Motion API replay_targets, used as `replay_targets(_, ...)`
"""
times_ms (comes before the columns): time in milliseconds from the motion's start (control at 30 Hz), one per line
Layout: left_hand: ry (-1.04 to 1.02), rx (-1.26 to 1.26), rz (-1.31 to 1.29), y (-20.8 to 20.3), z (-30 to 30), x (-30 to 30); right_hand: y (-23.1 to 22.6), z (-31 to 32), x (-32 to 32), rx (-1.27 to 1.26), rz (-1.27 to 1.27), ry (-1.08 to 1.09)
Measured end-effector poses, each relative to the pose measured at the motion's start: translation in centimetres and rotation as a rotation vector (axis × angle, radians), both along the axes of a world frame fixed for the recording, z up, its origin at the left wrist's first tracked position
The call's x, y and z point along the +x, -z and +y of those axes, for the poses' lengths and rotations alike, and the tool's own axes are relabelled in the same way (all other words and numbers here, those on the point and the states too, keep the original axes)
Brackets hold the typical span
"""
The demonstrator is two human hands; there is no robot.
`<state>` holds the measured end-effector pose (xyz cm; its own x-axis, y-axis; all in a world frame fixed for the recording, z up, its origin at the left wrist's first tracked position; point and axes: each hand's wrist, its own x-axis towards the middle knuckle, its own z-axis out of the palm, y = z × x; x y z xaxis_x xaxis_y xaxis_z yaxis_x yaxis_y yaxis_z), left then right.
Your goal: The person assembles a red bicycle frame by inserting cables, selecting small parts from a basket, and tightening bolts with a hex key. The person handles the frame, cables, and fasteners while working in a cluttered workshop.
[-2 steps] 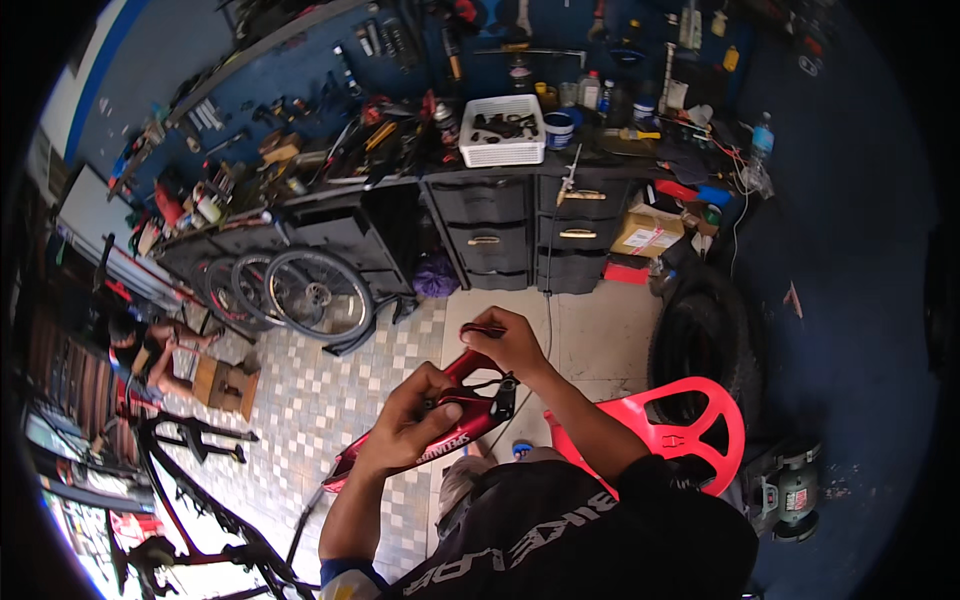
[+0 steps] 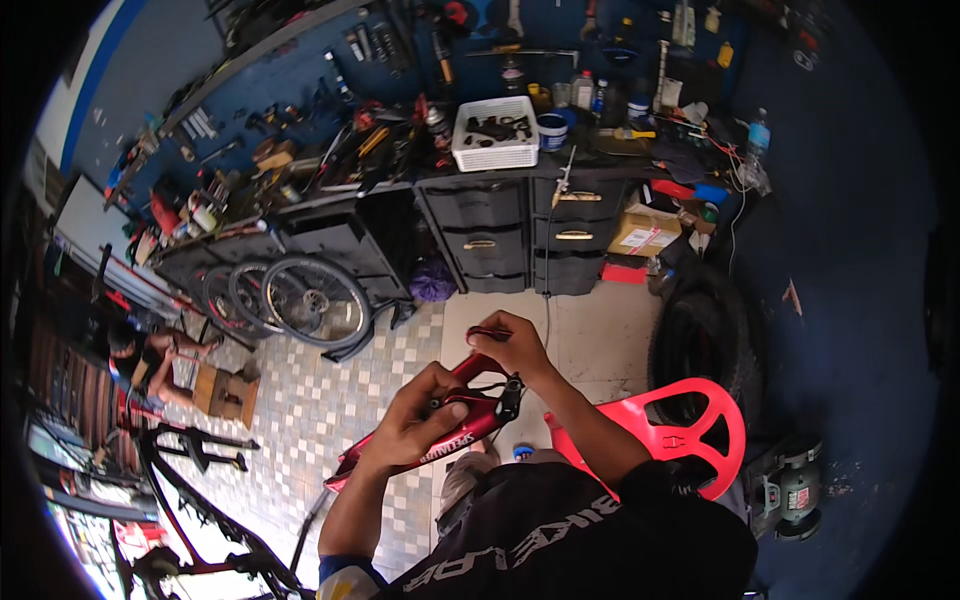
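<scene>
A glossy red bicycle frame part (image 2: 482, 410) with white lettering slants across the middle, in front of my body. My left hand (image 2: 418, 418) is closed around its middle, with the thumb pressed on top. My right hand (image 2: 512, 345) has its fingers curled at the part's upper end, gripping a red piece of it. Between the two hands the part has an opening. A black fitting (image 2: 511, 396) sits at its right end, below my right wrist. What lies under my left palm is hidden.
A pink-red plastic chair (image 2: 690, 436) stands at my right, beside stacked tyres (image 2: 690, 340). Ahead runs a cluttered workbench with a white basket (image 2: 497, 155). Wheels (image 2: 316, 302) lean against it. A black bike frame (image 2: 180, 500) stands at left; another person (image 2: 150, 362) sits beyond.
The view has shifted very slightly, and my right hand sits a touch further right. Both hands keep their hold on the red frame part.
</scene>
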<state>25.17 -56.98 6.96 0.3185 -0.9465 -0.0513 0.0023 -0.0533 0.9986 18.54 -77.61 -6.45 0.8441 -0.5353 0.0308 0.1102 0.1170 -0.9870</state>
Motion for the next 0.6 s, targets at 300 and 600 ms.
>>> replay_targets(300,0.283,0.017,0.204,5.2,-16.0,7.9,5.2,-12.4,1.7,0.14,0.115,0.197)
replay_targets(600,0.121,-0.084,0.501,8.4,-25.1,21.5,4.0,-24.3,15.4,-0.037,0.357,0.024)
